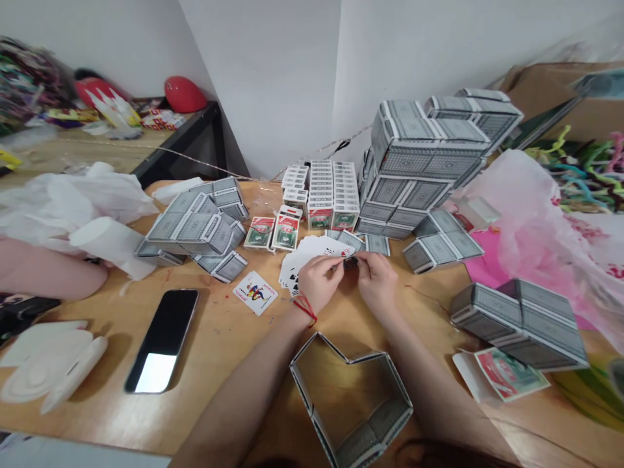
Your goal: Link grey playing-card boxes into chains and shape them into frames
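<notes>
My left hand [316, 281], with a red thread round the wrist, and my right hand [376, 279] meet at the table's middle, both pinched on a small dark object [350, 262] too small to name. Under and behind my left hand lies a fanned spread of playing cards [305, 257]. A single joker card [255, 292] lies face up to the left. In front of my forearms stands a heart-shaped frame made of folded cards [351, 396].
Stacks of grey folded-card blocks stand at the left [197, 227], back right [419, 156] and right [521, 322]. Rows of card boxes [326, 192] stand behind. A black phone [163, 338] lies at the left. White foam pieces [49, 361], plastic bags [536, 240] and an opened card box [502, 374] surround the wooden table [219, 364].
</notes>
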Motion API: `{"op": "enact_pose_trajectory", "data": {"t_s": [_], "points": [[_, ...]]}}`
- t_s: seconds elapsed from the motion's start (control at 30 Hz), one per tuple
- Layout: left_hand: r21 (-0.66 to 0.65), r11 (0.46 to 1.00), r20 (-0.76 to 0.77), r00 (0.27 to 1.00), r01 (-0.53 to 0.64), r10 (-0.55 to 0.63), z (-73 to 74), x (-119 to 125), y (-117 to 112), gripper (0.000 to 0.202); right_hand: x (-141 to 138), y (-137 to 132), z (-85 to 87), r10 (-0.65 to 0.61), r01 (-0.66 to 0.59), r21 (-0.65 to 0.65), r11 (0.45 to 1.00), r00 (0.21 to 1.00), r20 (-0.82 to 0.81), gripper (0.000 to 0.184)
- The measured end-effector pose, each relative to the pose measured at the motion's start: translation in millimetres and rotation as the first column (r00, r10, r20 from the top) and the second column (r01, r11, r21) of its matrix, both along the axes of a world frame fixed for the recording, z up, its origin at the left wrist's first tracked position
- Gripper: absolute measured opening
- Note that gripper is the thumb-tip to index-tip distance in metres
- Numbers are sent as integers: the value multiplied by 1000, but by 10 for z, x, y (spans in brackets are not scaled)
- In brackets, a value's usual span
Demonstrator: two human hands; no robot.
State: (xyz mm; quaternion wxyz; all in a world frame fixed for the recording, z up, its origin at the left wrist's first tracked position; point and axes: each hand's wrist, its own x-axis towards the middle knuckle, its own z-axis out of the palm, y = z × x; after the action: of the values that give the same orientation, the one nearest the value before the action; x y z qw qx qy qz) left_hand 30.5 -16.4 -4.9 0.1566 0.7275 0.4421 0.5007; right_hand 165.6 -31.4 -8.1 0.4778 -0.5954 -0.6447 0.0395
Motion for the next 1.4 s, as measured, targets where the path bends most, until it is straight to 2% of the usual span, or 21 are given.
{"op": "enact_pose_trajectory", "data": {"t_s": [0.13,0.33,0.6,1.13,1.4], "points": [[-11,1000,10,1000,-19,19,11,-19,23,10,3,19,-25,37,-37,14,999,999,8,17],[-3,1000,8,1000,-23,24,16,-12,26,9,-32,-5,-20,16,-17,17,1000,998,56,19],[9,998,-11,998,-59,59,-3,10,18,19,-71,-53,-40,14,-13,-13,1000,994,105,30],[56,979,-28,980,-195,196,-69,18,52,30,-143,-101,-4,123,-108,-116,987,984,130,43],[-3,977,-20,977,-214,214,-64,7,76,26,-135,-93,-18,186,-178,-114,977,980,67,45]]}}
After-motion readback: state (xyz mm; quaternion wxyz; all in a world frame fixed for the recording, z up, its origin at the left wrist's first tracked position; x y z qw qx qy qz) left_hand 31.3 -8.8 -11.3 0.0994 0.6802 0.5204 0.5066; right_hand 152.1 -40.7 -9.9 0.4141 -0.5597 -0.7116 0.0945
